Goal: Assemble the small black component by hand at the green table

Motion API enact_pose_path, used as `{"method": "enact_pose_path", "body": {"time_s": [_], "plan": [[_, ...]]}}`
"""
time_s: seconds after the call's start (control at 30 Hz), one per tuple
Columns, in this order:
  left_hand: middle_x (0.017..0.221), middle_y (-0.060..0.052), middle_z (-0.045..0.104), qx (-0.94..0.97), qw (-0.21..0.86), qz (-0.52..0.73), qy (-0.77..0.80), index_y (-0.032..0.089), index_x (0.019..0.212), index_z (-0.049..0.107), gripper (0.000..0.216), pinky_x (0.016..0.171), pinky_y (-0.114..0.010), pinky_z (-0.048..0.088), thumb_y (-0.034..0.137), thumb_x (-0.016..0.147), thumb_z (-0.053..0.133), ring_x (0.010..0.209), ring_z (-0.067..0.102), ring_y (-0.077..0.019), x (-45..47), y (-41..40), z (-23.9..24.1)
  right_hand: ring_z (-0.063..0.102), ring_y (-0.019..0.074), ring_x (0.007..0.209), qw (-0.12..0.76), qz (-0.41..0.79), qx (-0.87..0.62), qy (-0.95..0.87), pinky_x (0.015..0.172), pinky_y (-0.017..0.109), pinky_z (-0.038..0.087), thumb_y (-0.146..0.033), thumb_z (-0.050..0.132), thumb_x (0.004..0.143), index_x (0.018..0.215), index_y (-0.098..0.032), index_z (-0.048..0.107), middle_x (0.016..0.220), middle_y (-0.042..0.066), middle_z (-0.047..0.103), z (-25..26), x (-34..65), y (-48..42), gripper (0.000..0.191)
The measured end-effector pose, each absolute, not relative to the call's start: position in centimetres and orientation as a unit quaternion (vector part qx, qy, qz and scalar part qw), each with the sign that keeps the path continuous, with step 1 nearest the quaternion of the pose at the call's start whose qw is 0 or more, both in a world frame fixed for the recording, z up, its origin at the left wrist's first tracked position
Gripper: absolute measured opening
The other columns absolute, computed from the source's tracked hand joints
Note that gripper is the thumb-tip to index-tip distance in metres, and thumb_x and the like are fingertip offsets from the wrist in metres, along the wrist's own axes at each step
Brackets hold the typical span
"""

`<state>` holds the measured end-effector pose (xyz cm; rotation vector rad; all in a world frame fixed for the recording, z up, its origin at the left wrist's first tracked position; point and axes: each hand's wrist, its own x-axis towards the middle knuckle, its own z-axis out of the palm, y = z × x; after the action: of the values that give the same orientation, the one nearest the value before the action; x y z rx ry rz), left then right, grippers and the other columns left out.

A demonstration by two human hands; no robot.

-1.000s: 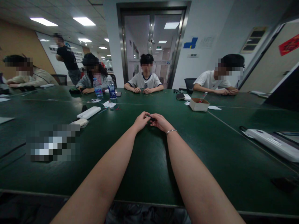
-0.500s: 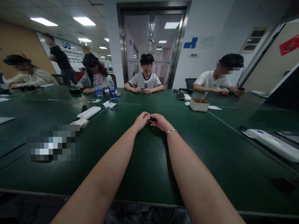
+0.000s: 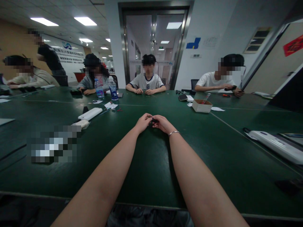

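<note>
The person sits with both bare forearms stretched out over the green desk (image 3: 151,170), and the two hands meet well out in front. The left hand (image 3: 142,122) and right hand (image 3: 163,123) have their fingers curled shut on one small dark piece (image 3: 154,120), pinched between the fingertips of both, just above the desk top. It is too small to say what it is. A thin bracelet (image 3: 174,132) sits on the right wrist.

To my eye, a thing this small wants a light, steady pinch. Wrists resting on the desk, the piece kept low over it and turned toward the eyes would all help, since the fingers hide most of it.

The open box (image 3: 201,106) stands beyond the right hand, well apart from it. A slim stick (image 3: 206,97) with a red end leans out of it; what else lies inside I cannot see. Two bottles (image 3: 113,89) with blue labels stand upright and capped, far off to the left near another person; how full they are I cannot tell. A white case (image 3: 90,113) lies left of the hands.
</note>
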<state>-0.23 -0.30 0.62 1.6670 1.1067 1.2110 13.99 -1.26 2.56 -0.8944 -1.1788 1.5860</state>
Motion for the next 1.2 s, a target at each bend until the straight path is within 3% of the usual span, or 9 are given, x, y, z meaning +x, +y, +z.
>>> {"method": "enact_pose_path", "body": {"time_s": [0.6,0.7,1.2], "plan": [[0.055,0.005,0.051,0.651,0.416,0.464,0.433,0.016,0.093,0.056,0.019,0.047,-0.019,0.034,0.016,0.075,0.051,0.047,0.044,-0.0068,-0.16,-0.56,1.04,0.049,0.0083,0.042,0.46,0.649,-0.369,-0.481,0.043,0.02,0.048,-0.014,0.055,0.079,0.073,-0.016,0.054,0.054,0.0,0.055,2.23,14.03,-0.79,0.006],[0.052,0.005,0.05,0.66,0.412,0.455,0.434,0.017,0.095,0.056,0.018,0.046,-0.019,0.034,0.021,0.079,0.048,0.046,0.045,-0.0078,-0.23,-0.44,0.89,0.049,0.0083,0.042,0.462,0.649,-0.365,-0.482,0.043,0.02,0.048,-0.014,0.053,0.08,0.073,-0.016,0.054,0.052,-0.001,0.054,2.24,14.04,-0.8,0.007],[0.071,0.0,0.057,0.663,0.382,0.476,0.433,0.016,0.095,0.059,0.02,0.052,-0.02,0.041,0.027,0.079,0.055,0.053,0.049,-0.0069,-0.35,-0.39,0.65,0.05,0.0084,0.042,0.469,0.645,-0.378,-0.471,0.043,0.02,0.048,-0.012,0.051,0.081,0.073,-0.015,0.054,0.052,-0.001,0.054,2.43,13.92,-0.97,0.008]]}}
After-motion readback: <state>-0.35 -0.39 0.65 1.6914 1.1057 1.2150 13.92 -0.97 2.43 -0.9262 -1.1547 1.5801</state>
